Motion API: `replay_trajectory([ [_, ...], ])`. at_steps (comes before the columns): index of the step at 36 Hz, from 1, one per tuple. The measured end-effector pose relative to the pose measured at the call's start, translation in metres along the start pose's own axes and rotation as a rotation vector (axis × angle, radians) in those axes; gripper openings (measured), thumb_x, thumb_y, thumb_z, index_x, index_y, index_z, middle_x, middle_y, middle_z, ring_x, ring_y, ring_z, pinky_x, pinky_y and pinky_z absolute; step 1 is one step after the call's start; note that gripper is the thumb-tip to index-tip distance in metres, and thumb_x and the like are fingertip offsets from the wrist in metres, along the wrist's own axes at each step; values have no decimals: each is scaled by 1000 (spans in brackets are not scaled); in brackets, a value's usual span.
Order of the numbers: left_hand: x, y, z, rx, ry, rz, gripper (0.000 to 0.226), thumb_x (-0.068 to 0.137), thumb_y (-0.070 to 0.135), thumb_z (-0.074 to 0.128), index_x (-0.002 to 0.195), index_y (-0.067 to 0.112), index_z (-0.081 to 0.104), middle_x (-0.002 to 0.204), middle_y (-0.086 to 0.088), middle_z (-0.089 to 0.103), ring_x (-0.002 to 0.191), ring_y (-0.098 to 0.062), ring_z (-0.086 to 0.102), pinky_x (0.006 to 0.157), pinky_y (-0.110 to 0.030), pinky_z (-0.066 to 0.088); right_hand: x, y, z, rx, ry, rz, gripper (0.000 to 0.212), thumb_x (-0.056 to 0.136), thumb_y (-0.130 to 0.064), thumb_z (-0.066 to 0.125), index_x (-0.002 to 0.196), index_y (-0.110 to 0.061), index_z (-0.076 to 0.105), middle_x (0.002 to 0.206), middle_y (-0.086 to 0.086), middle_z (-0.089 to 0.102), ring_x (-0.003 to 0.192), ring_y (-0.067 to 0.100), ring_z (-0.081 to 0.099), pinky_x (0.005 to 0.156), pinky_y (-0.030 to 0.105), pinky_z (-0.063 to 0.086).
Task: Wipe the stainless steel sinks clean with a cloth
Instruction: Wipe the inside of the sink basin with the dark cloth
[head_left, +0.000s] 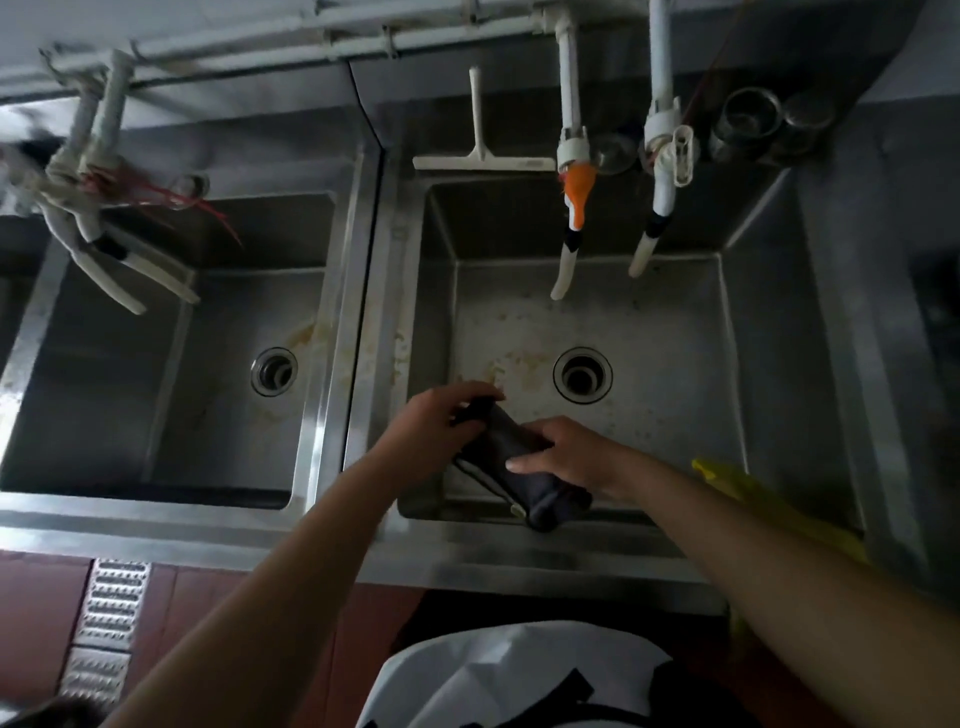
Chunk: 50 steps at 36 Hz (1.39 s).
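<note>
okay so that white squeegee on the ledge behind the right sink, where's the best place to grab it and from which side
Grip the squeegee by its straight handle, which points away toward the wall. Come from above, fingers closing across the handle's sides. The wide blade lies along the right sink's back rim and is too broad and flat to pinch well.

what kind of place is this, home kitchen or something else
Probably a commercial or canteen kitchen's wash area, not a home one: two deep steel sinks, left and right, side by side, exposed white pipes feeding taps from the wall, and a squeegee on the back ledge.
</note>
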<state>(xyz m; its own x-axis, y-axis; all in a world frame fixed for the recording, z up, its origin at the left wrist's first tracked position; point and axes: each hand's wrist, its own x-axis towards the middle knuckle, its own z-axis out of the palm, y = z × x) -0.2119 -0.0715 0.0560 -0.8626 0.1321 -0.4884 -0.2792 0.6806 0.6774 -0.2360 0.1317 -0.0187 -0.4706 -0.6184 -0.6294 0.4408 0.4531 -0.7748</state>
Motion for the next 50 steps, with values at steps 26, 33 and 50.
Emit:
replay_trajectory([
  [26,-60,-169,32,284,336,-452,86,95,54,47,156,33,-10,163,4,-20,151,-24,-17,123,-47,4,126,-82,-13,-252,652,-88,16,99,-23,55,112,-17,61,100,2,61,93,20,58,73,29,38],
  [33,-77,-183,42,253,381,-381,76,98,54,43,158,32,1,165,8,-11,152,-19,-15,124,-42,5,223,-179,-16,-674,765,-378,39,98,-15,48,137,-17,51,143,7,48,137,25,43,113,44,38],
  [50,-91,-191,21,-191,601,-275,44,90,9,64,129,30,65,145,11,51,133,-4,46,106,-20,38,181,-92,125,-996,404,-194,58,99,-39,41,154,-29,28,166,1,9,152,34,3,118,61,14],
])
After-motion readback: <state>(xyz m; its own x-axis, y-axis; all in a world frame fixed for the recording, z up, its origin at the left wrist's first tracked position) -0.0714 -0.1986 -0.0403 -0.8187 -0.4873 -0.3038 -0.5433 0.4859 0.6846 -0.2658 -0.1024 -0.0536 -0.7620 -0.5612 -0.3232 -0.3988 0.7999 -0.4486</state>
